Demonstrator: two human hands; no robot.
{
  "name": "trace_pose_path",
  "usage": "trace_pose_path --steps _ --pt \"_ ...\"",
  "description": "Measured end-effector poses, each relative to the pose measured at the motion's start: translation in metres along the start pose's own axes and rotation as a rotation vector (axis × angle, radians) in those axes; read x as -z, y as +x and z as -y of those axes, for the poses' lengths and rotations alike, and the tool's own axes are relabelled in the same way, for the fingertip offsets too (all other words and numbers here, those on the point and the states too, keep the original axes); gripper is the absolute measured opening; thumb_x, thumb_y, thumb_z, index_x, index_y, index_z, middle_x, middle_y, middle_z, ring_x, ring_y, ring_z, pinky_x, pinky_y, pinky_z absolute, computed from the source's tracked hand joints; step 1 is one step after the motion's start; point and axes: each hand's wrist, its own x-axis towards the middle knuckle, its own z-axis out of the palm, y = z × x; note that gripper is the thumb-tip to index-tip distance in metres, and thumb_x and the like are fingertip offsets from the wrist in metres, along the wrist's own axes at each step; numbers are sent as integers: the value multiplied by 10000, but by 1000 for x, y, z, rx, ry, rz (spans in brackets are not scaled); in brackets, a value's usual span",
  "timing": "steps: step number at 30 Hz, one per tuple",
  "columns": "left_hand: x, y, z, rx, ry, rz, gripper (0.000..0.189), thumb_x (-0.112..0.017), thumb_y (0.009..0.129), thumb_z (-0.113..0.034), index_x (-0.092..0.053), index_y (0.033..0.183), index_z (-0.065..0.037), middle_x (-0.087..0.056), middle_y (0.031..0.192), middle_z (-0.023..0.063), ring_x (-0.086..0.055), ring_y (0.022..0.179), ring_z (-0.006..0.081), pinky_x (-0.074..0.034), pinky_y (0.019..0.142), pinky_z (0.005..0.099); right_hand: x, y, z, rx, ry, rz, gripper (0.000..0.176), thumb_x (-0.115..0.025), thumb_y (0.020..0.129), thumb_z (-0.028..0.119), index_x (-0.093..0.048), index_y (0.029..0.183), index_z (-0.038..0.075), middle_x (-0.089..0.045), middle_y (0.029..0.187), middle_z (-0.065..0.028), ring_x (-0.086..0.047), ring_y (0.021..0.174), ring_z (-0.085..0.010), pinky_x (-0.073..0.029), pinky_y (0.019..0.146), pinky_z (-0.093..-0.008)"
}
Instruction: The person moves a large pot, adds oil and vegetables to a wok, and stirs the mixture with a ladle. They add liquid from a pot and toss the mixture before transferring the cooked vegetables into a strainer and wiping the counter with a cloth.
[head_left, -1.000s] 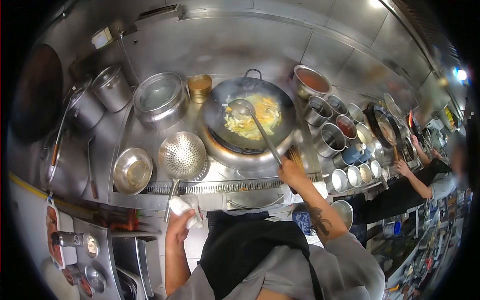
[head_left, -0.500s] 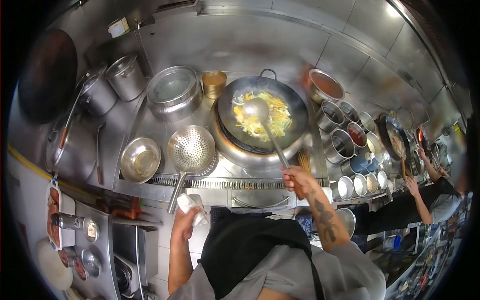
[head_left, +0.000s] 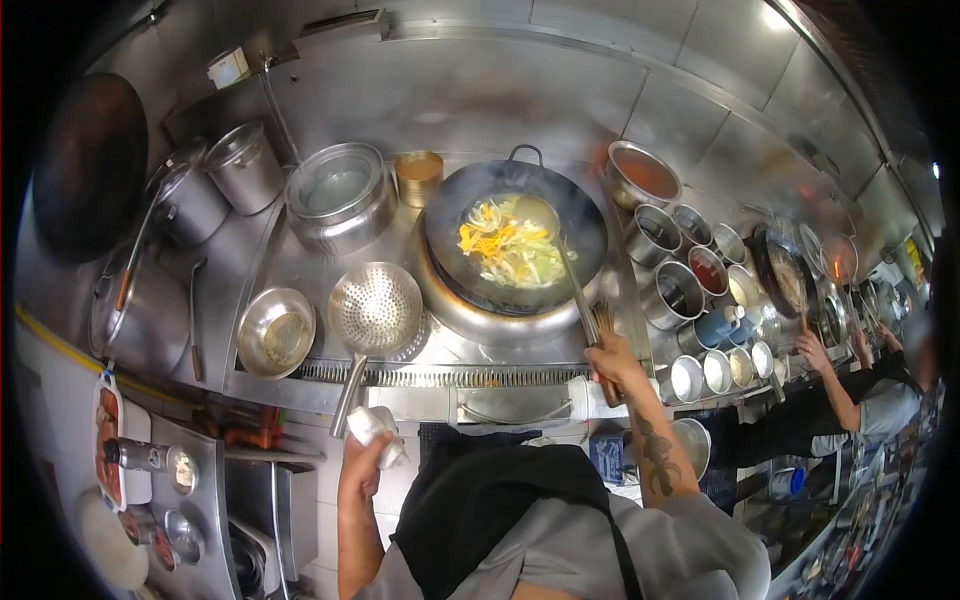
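My right hand (head_left: 612,362) is closed on the handle of a ladle (head_left: 575,290), whose bowl lies in the upper right part of the food. Shredded yellow, orange and pale green vegetables (head_left: 510,245) fill the bottom of a dark wok (head_left: 450,205) on the burner. Beside my right hand is a bundle of thin sticks (head_left: 603,318). My left hand (head_left: 364,464) is wrapped round a white cloth (head_left: 373,430), just below the handle of a perforated strainer (head_left: 376,308). Left of the strainer lies a steel bowl (head_left: 277,333).
A large lidded pot (head_left: 340,190) and a brass-coloured container (head_left: 418,178) stand behind the strainer. Right of the wok are a pot of red sauce (head_left: 643,176) and several steel containers (head_left: 672,295). Another person (head_left: 850,400) works at the far right. A side counter (head_left: 215,480) stands lower left.
The ladle has moved right across the wok, and my right hand has shifted right and slightly down with it. The vegetables lie differently. My left hand has dropped slightly with the cloth.
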Motion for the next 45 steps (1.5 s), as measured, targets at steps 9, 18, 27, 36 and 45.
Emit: trace_pose_path --steps 9,18,27,36,45 --pt "1 0 -2 -11 0 43 442 -620 801 -9 -495 1224 9 -612 976 124 -642 802 231 -546 693 343 -2 43 38 134 -301 -212 195 -568 808 78 -549 974 -22 -568 634 -59 -528 406 -169 -414 365 -312" --pt "7 12 9 -15 11 81 462 -616 796 -8 -478 1237 3 -603 993 116 -637 825 234 -542 714 355 -7 52 24 -150 281 180 102 -558 840 70 -552 932 27 -534 641 -22 -483 436 -126 -398 395 -284" --pt "11 41 24 -59 289 55 536 -610 754 -33 -451 1264 10 -594 1068 137 -601 970 240 -507 811 345 -11 8 -3 118 -299 -268 166 -568 811 73 -542 947 -19 -530 630 -61 -560 457 -167 -427 396 -302" --pt "-13 120 87 -394 1248 -6 536 -685 750 -135 -432 1201 4 -562 1043 280 -577 957 431 -480 811 496 -10 -21 23 -103 312 108 103 -544 838 16 -523 938 10 -498 613 -39 -490 404 -130 -378 351 -269" --pt "-24 115 92 -441 1502 -20 531 -686 723 -117 -426 1167 13 -549 963 241 -590 875 412 -503 755 491 -7 -25 14 106 -190 26 178 -563 832 52 -538 996 -14 -529 628 -51 -510 437 -125 -398 387 -284"
